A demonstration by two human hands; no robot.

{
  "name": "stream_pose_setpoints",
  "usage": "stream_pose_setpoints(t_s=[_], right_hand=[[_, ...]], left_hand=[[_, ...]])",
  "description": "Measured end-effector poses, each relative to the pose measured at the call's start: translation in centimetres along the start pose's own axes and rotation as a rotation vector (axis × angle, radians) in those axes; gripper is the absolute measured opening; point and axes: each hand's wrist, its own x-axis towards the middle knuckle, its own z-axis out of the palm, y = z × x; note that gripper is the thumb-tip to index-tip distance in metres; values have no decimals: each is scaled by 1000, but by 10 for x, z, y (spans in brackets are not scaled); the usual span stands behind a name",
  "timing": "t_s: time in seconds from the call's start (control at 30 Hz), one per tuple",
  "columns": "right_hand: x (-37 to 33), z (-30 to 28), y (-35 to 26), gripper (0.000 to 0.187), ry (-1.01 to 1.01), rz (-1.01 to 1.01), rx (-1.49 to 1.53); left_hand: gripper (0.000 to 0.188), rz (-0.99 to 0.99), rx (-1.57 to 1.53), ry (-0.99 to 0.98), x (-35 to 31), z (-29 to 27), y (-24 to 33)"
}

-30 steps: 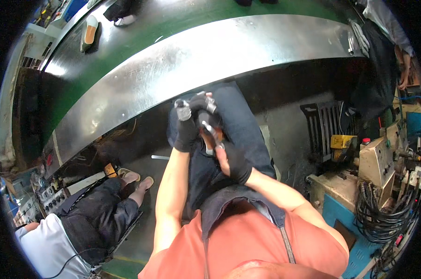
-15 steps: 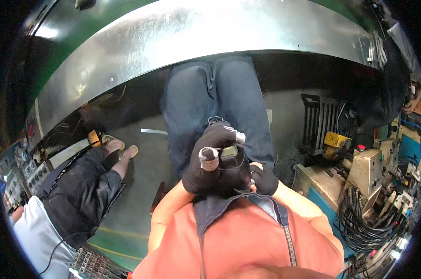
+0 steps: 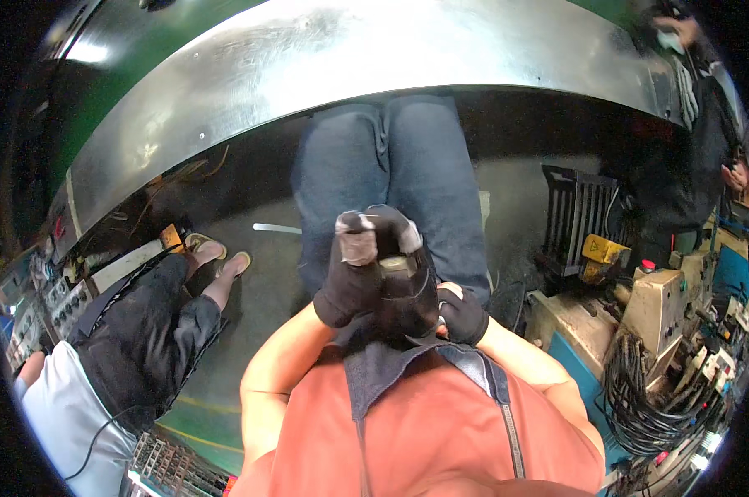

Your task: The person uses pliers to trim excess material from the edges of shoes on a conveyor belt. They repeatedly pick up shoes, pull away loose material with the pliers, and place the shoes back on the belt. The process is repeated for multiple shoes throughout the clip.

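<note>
Both my hands wear black gloves and meet in front of my waist. My left hand (image 3: 349,273) is blurred by motion, its light-wrapped fingertips bent around the upper part of a black thing (image 3: 411,308). A dull greenish block (image 3: 397,267) shows on that thing; its kind I cannot make out. My right hand (image 3: 464,316) is curled at the lower right side of the black thing, pale fingertips bare. What lies inside its fingers is hidden. Below both hands is the dark collar of my orange top (image 3: 407,352).
A shiny metal table (image 3: 374,50) curves across the far side, over my legs. Another person (image 3: 134,331) sits at left; other people's hands show at far right. A black slatted rack (image 3: 577,215), a yellow box (image 3: 604,253) and machinery with coiled black cables (image 3: 639,398) stand at right.
My left hand has swung up and left a little, and its wrapped fingertips now sit higher. My left elbow has spread outward. My right hand has barely moved.
</note>
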Motion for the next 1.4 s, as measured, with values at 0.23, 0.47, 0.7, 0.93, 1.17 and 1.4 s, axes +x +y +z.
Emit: stream_pose_setpoints(t_s=[0.23, 0.47, 0.7, 0.93, 1.17, 1.4], right_hand=[[0, 1, 8, 35, 98, -59, 25], [-8, 10, 13, 37, 71, 6, 7], [83, -97, -55, 39, 169, 839, 724], [95, -81, 39, 48, 2, 981, 898], [117, -151, 55, 44, -655, 567, 215], [106, -125, 65, 34, -449, 252, -318]], left_hand=[[37, 265, 626, -278, -1, -5, 4], [66, -31, 32, 58, 13, -34, -48], [63, -83, 2, 372, 2, -20, -39], [68, -61, 688, 378, 12, -20, -65], [75, 113, 964, 420, -24, -10, -115], [55, -7, 290, 291, -6, -17, -110]])
